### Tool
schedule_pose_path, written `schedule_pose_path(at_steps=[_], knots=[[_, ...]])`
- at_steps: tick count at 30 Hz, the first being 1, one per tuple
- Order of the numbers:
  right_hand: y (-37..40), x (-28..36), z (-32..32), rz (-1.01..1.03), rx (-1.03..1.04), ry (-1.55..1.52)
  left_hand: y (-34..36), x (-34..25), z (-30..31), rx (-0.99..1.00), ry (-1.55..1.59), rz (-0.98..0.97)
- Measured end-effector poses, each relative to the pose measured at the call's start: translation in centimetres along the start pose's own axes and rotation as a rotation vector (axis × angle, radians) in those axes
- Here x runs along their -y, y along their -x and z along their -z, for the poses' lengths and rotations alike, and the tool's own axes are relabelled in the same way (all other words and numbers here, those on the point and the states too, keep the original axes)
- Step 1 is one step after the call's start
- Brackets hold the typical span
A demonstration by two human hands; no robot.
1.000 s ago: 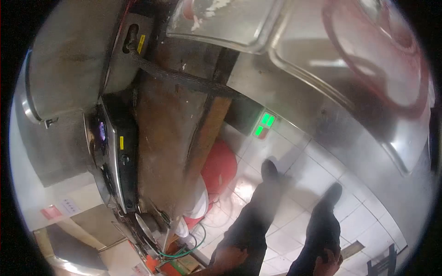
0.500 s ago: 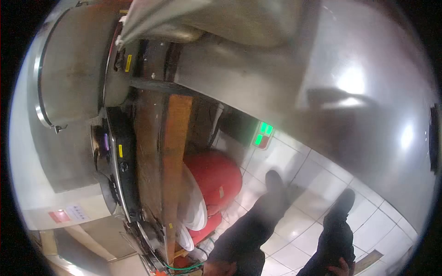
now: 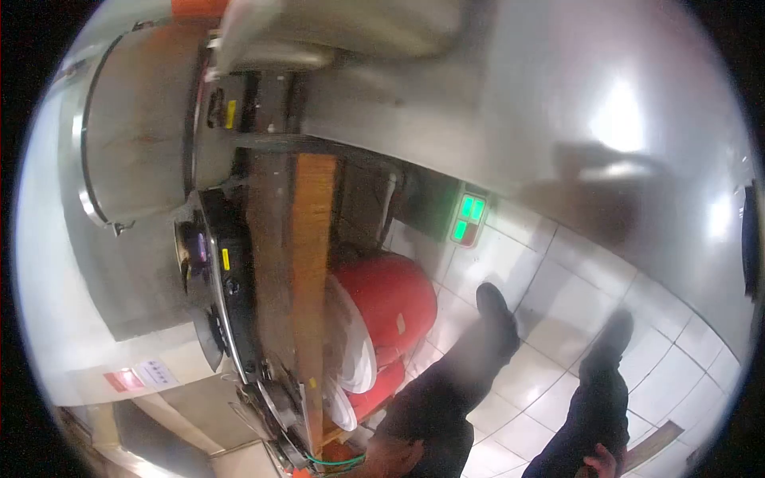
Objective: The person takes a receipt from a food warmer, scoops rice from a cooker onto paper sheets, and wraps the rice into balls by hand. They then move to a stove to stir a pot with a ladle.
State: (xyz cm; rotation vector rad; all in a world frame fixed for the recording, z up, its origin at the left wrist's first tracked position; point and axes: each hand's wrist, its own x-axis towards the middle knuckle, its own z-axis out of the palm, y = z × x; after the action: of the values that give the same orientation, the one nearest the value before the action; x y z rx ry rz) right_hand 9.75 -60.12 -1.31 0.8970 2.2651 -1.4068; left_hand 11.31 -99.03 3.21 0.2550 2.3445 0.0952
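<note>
My right hand [image 3: 602, 462] shows only at the bottom edge, resting against my dark trouser leg [image 3: 594, 406] with nothing in its fingers. My left hand [image 3: 388, 460] is mostly cut off by the bottom edge, beside my other leg [image 3: 454, 382]; its fingers are hidden. Both legs stretch out over the white tiled floor [image 3: 550, 303], ending in black shoes [image 3: 494, 303]. Neither hand touches any object.
A large steel pot [image 3: 131, 143] stands on a black gas stove [image 3: 227, 279] with a small flame. A wooden bench edge [image 3: 312, 263] runs alongside it. Red buckets with white lids [image 3: 394, 303] lie under it. A green lit display [image 3: 467, 219] glows beneath a steel counter [image 3: 574, 103].
The view has swung: the pot, stove and red buckets have slid right and come more into view. My hands have sunk toward the bottom edge and show less.
</note>
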Motion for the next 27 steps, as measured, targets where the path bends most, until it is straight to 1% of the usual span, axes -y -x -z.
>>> schedule_pose_path(at_steps=[1, 3, 4, 6, 7, 8, 10, 12, 13, 14, 16, 18, 19, 20, 21, 22, 23, 24, 25, 26, 27], knots=[[0.0, 0.3, 0.2, -0.002, 0.014, 0.032, -0.1, -0.3, 0.4, 0.003, -0.044, -0.038], [-0.1, 1.2, 0.6, 0.016, 0.034, 0.108, -0.9, -1.2, 1.6, -0.043, -0.026, -0.038], [-0.1, 2.0, 0.7, -0.029, 0.033, 0.148, -1.0, -1.7, 2.1, -0.076, -0.011, -0.036], [0.0, 3.7, 0.6, -0.109, 0.025, 0.231, -1.3, -2.5, 1.8, 0.054, 0.02, -0.004], [-0.1, 2.4, 0.6, -0.094, 0.07, 0.201, -1.1, -2.5, 1.7, 0.114, 0.04, 0.013], [-0.5, 1.0, 0.6, -0.078, 0.119, 0.176, -0.7, -2.4, 1.6, 0.118, 0.086, 0.049], [-0.9, -0.7, 0.3, -0.241, 0.218, 0.24, 0.3, -2.3, 1.1, 0.126, 0.187, 0.117], [-0.6, 0.5, 0.4, -0.057, 0.248, 0.416, 1.0, -2.5, 0.7, 0.132, 0.297, 0.165], [-0.7, 1.0, 0.1, -0.05, 0.313, 0.538, 1.2, -2.9, 1.0, 0.136, 0.357, 0.184], [-1.1, -0.1, -0.5, 0.004, 0.323, 0.604, 1.9, -3.0, 1.7, 0.118, 0.42, 0.244], [-2.6, -3.0, -3.0, 0.175, 0.37, 0.725, 4.2, -2.3, 2.4, 0.094, 0.559, 0.354], [-5.4, -4.9, -6.1, 0.417, 0.425, 0.845, 5.6, -0.3, -2.5, 0.065, 0.46, 0.281], [-6.5, -3.5, -7.8, 0.56, 0.452, 0.894, 5.7, 1.7, -5.9, -0.084, 0.377, 0.298], [-7.2, -0.3, -10.2, 1.174, 0.349, 0.842, 6.9, 1.7, -8.6, -0.215, 0.302, 0.329], [-5.5, 5.9, -12.6, 0.704, 0.47, 0.874, 9.1, 2.7, -6.4, -0.188, 0.447, 0.444], [-5.4, 7.0, -15.2, 0.678, 0.504, 0.587, 10.3, 3.9, -8.1, -0.265, 0.382, 0.47], [-0.2, 17.3, -17.9, 0.49, 0.581, 0.535, 12.5, 5.4, -5.1, -0.298, 0.552, 0.678], [4.1, 25.0, -20.7, 0.508, 0.703, 0.256, 15.6, 6.6, -1.2, -0.288, 0.69, 0.792], [5.5, 27.3, -24.1, 0.647, 0.69, 0.349, 17.8, 6.6, -3.3, -0.783, 0.825, 0.9], [6.5, 28.4, -28.1, 0.712, 0.695, 0.356, 18.5, 8.0, -7.9, -0.627, 0.828, 0.838], [7.8, 29.1, -31.2, 0.776, 0.714, 0.352, 19.4, 8.2, -12.9, -0.619, 0.799, 0.81]])
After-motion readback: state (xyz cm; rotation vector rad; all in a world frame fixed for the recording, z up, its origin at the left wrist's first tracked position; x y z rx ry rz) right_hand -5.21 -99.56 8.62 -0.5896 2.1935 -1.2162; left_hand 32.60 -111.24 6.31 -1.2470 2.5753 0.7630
